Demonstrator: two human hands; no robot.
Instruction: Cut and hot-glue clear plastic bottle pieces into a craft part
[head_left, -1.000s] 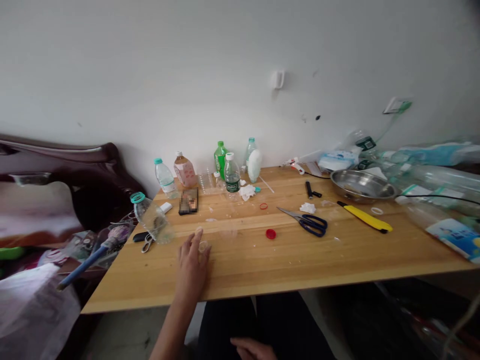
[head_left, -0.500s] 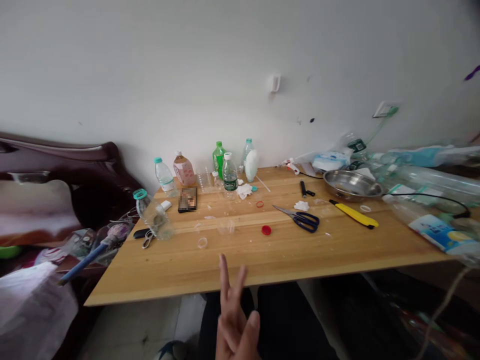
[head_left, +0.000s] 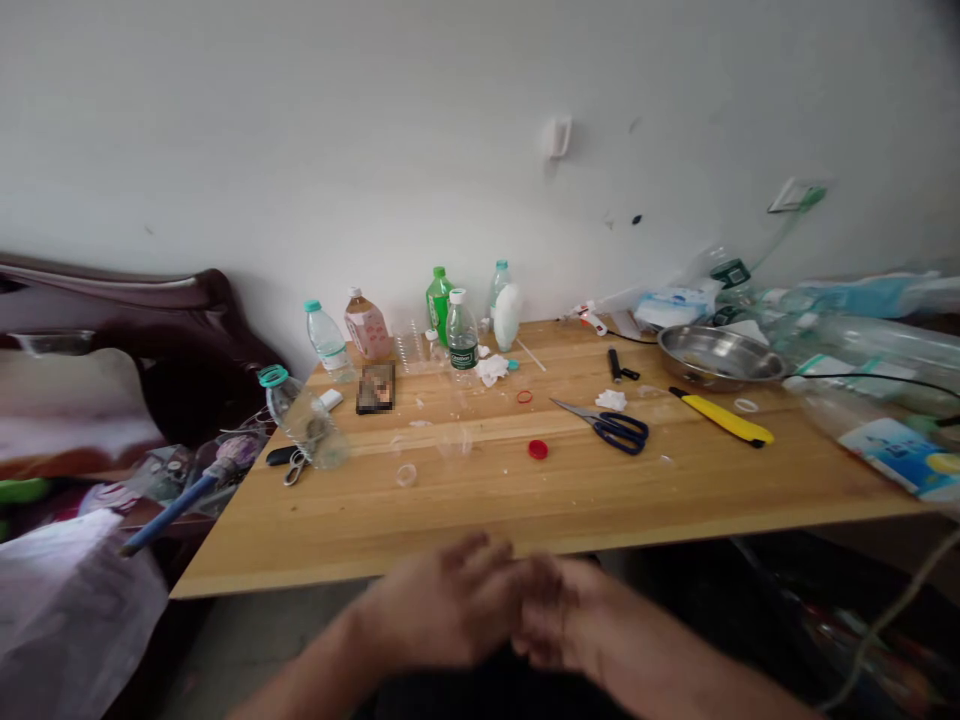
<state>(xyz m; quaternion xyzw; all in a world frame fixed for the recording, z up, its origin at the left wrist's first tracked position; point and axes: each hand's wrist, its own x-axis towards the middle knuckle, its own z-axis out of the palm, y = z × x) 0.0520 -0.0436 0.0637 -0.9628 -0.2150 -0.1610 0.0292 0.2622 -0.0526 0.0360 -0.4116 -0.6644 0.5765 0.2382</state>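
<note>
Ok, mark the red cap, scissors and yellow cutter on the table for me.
Red cap (head_left: 538,449): head view, middle of the cap.
Scissors (head_left: 599,422): head view, where blades meet handles.
Yellow cutter (head_left: 721,416): head view, middle of the yellow body.

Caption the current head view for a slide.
Left hand and right hand, blurred, close together at the near edge of a wooden table; scissors and a red cap lie beyond.

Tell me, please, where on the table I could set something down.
The table looks mostly bare between the scissors, yellow cutter and front edge, and at front left, nearer than the clear ring. The left hand and right hand cover part of that edge. Bottles crowd the back left; the metal bowl and more bottles crowd the right.
</note>
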